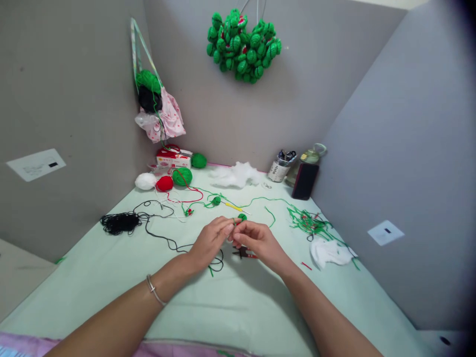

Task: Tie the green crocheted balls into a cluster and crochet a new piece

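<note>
The left hand (210,240) and the right hand (256,240) meet over the tabletop (238,302). Their fingers (227,229) are pinched nearly shut on a tiny green yarn piece (242,217), which sits right at the fingertips, between the two hands. It is too small to tell just which fingers press it. A thin green thread seems to loop around it.

This piece looks very light and soft. It would squash if squeezed hard, so I think a gentle pinch with fingertips is best. It may also slip away easily since it is so little, and the thread could snag.

Just under the right fingers lie small scissors (243,254) with dark and red handles. Under the left fingers a black thread (171,242) curls away to a black tangle (119,222) far off to the left.

A little past the fingers is a yellow hook (234,206) and another green piece (216,200). To the right of the fingers, well apart, lie green scraps (310,223) and white fluff (329,252).

Farther back are a red ball (164,183), a green ball (182,176), a white ball (145,181) and more stuffing (236,174). A jar (278,168) and a dark phone (305,181) stand near the wall. High up hangs a bunch of green pieces (241,44).
</note>
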Tool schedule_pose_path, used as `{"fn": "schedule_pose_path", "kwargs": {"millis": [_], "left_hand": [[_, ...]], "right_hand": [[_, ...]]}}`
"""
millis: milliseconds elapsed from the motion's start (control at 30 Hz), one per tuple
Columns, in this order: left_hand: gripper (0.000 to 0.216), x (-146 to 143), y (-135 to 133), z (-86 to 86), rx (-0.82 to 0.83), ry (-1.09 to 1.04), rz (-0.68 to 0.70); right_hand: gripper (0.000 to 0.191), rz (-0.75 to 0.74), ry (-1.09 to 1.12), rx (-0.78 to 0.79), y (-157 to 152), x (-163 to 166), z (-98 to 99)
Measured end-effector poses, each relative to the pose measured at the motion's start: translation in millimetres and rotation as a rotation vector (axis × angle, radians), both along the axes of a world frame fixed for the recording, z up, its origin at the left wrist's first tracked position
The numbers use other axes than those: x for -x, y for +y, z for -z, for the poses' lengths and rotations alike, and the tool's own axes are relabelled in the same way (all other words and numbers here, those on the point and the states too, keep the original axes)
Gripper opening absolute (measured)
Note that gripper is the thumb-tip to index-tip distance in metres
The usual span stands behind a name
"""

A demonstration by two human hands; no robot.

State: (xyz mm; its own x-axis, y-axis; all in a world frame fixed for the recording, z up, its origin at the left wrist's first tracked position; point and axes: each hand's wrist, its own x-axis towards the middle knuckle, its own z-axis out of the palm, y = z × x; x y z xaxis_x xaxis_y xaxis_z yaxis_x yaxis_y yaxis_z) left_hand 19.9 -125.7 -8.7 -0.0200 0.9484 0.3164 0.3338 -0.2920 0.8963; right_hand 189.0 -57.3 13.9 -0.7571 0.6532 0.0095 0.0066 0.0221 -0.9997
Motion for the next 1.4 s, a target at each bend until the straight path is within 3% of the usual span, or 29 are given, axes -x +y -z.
{"fn": "schedule_pose_path", "kwargs": {"millis": [133, 233, 300, 400, 567, 700, 900, 1400], "left_hand": [[0.031, -5, 2, -0.3, 0.194, -0.440, -0.081], [0.031, -3, 2, -0.9, 0.234, -0.566, -0.102], [0.031, -1, 1, -0.5, 0.202, -0.531, -0.097], [0.030, -2, -1, 2.1, 0.183, -0.375, -0.099], [0.040, -11, -9, 10.2, 0.150, -0.113, -0.080], [0.042, -12, -13, 9.9, 0.013, 0.069, -0.136], [0.046, -7, -13, 4.8, -0.110, 0.226, -0.163], [0.048, -7, -11, 12.2, -0.296, 0.354, -0.153]], "right_hand": [[0.024, -0.050, -0.025, -0.073, -9, 4, -3.6], [0.018, -0.022, 0.016, -0.205, -9, 2, -9.3], [0.016, 0.096, 0.076, -0.207, -5, -1, -12.8], [0.018, 0.258, 0.181, -0.053, 2, -5, -14.9], [0.022, 0.290, 0.239, 0.082, 1, 3, -9.1], [0.017, 0.314, 0.148, -0.055, -7, 11, -2.6], [0.021, 0.202, -0.081, -0.395, -11, 5, 2.4], [0.022, 0.251, -0.132, -0.485, -14, 1, 0.9]]}}
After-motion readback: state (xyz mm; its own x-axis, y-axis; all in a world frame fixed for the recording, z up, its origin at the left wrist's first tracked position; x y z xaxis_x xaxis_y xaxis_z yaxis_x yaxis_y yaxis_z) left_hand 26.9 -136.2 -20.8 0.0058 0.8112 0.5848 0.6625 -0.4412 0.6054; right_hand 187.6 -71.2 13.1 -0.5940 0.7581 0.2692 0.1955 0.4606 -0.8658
